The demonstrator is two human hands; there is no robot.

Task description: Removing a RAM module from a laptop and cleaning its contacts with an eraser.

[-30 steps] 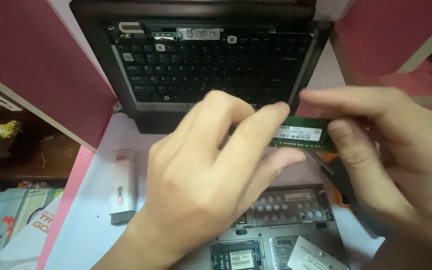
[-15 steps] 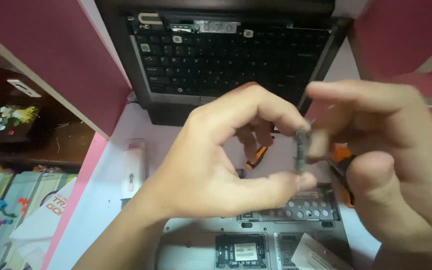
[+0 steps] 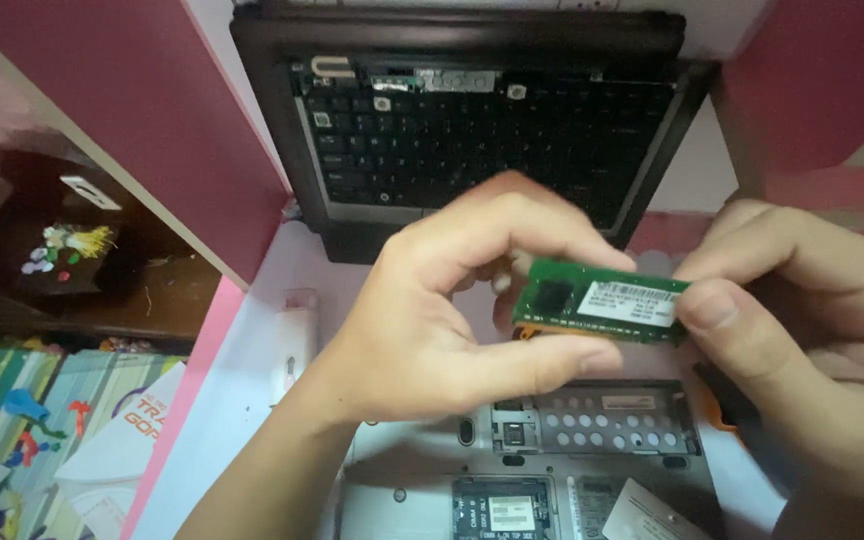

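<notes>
Above the desk: both hands hold a green module [image 3: 600,302] level.
Left hand [image 3: 442,310]: pinches its left end, thumb under the bottom edge.
Right hand [image 3: 802,300]: thumb and fingers grip its right end.
Below: grey chassis [image 3: 552,460], well apart.
Behind: keyboard [image 3: 482,140].
Left: white stick [image 3: 292,340] near the desk [image 3: 242,400] edge.

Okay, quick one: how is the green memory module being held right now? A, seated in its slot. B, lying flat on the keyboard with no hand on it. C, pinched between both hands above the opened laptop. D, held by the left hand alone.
C: the left hand and the right hand each pinch one end of the green memory module, in the air above the opened laptop base.
</notes>
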